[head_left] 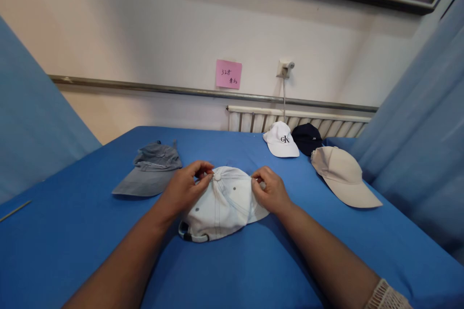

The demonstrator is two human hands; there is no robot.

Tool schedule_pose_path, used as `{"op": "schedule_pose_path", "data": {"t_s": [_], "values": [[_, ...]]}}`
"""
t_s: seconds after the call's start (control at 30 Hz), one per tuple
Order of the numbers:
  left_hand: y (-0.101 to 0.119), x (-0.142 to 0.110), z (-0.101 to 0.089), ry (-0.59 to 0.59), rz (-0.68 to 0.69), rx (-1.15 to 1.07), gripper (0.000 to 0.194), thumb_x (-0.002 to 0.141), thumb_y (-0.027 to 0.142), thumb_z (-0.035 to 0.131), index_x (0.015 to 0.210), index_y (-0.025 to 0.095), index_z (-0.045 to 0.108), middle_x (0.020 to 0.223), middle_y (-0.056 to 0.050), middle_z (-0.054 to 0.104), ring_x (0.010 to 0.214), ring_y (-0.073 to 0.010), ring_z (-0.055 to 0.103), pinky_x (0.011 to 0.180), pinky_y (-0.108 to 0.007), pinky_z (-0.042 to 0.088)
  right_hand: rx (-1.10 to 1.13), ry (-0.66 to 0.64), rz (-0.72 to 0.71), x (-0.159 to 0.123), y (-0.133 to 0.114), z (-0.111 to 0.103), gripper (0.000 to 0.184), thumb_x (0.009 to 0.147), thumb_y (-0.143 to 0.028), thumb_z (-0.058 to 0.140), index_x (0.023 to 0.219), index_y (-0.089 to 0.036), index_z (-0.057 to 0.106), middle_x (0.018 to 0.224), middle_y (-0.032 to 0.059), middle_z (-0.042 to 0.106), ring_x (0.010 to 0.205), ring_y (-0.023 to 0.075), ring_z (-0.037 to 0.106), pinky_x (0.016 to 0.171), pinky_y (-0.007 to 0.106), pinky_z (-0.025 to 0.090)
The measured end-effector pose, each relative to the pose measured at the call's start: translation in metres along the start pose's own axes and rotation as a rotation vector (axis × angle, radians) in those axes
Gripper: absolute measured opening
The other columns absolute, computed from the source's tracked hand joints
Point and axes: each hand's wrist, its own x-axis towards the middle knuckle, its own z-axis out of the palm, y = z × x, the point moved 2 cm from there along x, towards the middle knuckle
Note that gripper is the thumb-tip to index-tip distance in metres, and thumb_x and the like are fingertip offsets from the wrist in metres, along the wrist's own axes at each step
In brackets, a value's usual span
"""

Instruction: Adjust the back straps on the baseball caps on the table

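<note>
A pale, whitish baseball cap (224,203) lies on the blue cloth in front of me, its brim to the right and its back strap to the lower left. With thumb and fingers, my left hand (192,183) pinches the crown near the top button. My right hand (270,188) is closed on the cap's fabric at the right, where crown and brim meet. Left of my left hand sits a grey cap (150,171), its crown partly collapsed.
Farther back on the blue-covered table (90,231) are a white cap (280,140), a dark navy cap (306,139) and, at right, a beige cap (342,176). A thin stick (15,211) lies at the left. Blue curtains (420,120) hang on both sides; a radiator (250,120) stands behind.
</note>
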Motion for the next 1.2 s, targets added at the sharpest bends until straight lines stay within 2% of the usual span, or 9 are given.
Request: {"op": "schedule_pose_path", "data": {"t_s": [0.07,0.13,0.27,0.43,0.7,0.8,0.9,1.07,1.2], "values": [[-0.001,0.000,0.000,0.037,-0.032,-0.029,0.031,0.079,0.042,0.060,0.098,0.019,0.069,0.082,-0.003,0.071,0.071,-0.0190,0.063,0.069,-0.029,0.050,-0.022,0.018,-0.052,-0.001,-0.012,-0.003,0.011,0.086,-0.017,0.053,0.092,-0.019,0.061,0.089,0.0064,0.063,0.082,0.0188,0.059,0.076,0.031,0.046],[-0.003,0.000,0.002,0.051,-0.056,-0.059,0.033,0.078,0.043,0.060,0.099,0.019,0.069,0.082,-0.004,0.071,0.072,-0.0190,0.063,0.071,-0.030,0.050,-0.042,-0.030,-0.111,-0.004,-0.026,-0.003,0.011,0.087,-0.020,0.055,0.095,-0.020,0.062,0.091,0.0073,0.064,0.086,0.0204,0.059,0.079,0.033,0.045],[-0.006,0.000,0.006,0.056,-0.069,-0.081,0.034,0.078,0.042,0.061,0.100,0.018,0.068,0.083,-0.004,0.072,0.072,-0.0192,0.063,0.073,-0.032,0.050,-0.206,-0.294,-0.118,-0.012,-0.049,0.003,0.012,0.081,-0.028,0.065,0.089,-0.020,0.066,0.088,0.0079,0.065,0.083,0.0233,0.061,0.077,0.035,0.045],[-0.007,0.001,0.006,0.046,-0.059,-0.057,0.030,0.078,0.039,0.061,0.098,0.019,0.069,0.080,-0.003,0.071,0.070,-0.0185,0.063,0.069,-0.031,0.050,-0.428,-0.507,-0.088,-0.017,-0.050,0.008,0.013,0.076,-0.029,0.069,0.081,-0.017,0.070,0.082,0.0119,0.069,0.074,0.0248,0.064,0.065,0.034,0.044],[-0.005,-0.002,0.010,0.021,-0.038,-0.040,0.027,0.080,0.039,0.061,0.098,0.020,0.069,0.079,-0.002,0.070,0.068,-0.0177,0.063,0.069,-0.030,0.050,-0.541,-0.600,-0.085,-0.024,-0.050,0.026,0.004,0.072,-0.017,0.067,0.074,-0.017,0.071,0.075,0.0125,0.071,0.061,0.0227,0.066,0.051,0.029,0.037],[-0.008,-0.001,0.011,0.007,-0.039,-0.051,0.028,0.080,0.039,0.060,0.098,0.020,0.068,0.080,-0.002,0.071,0.069,-0.0176,0.063,0.069,-0.030,0.050,-0.527,-0.603,-0.081,-0.023,-0.050,0.026,0.009,0.071,-0.013,0.064,0.077,-0.013,0.071,0.077,0.0153,0.072,0.061,0.0255,0.066,0.050,0.031,0.037],[-0.011,-0.001,0.012,0.026,-0.059,-0.076,0.029,0.080,0.039,0.061,0.098,0.019,0.068,0.081,-0.003,0.071,0.071,-0.0181,0.063,0.069,-0.030,0.050,-0.493,-0.535,-0.044,-0.018,-0.046,0.012,0.010,0.073,-0.013,0.062,0.080,-0.012,0.069,0.078,0.0157,0.071,0.063,0.0260,0.066,0.052,0.032,0.038],[-0.008,0.000,0.014,0.021,-0.130,-0.216,0.032,0.076,0.040,0.064,0.096,0.016,0.067,0.083,-0.005,0.070,0.074,-0.0191,0.064,0.070,-0.032,0.051,-0.124,-0.342,0.062,-0.010,-0.038,-0.018,0.005,0.081,-0.015,0.059,0.080,-0.019,0.062,0.074,0.0032,0.066,0.064,0.0154,0.061,0.060,0.025,0.041],[-0.003,-0.001,0.016,0.017,-0.168,-0.315,0.032,0.073,0.040,0.066,0.094,0.016,0.067,0.082,-0.005,0.069,0.073,-0.0187,0.064,0.071,-0.032,0.051,0.001,-0.246,0.042,-0.013,-0.043,-0.009,0.015,0.085,-0.019,0.059,0.099,-0.019,0.063,0.089,0.0037,0.065,0.073,0.0147,0.060,0.069,0.026,0.045]]}}
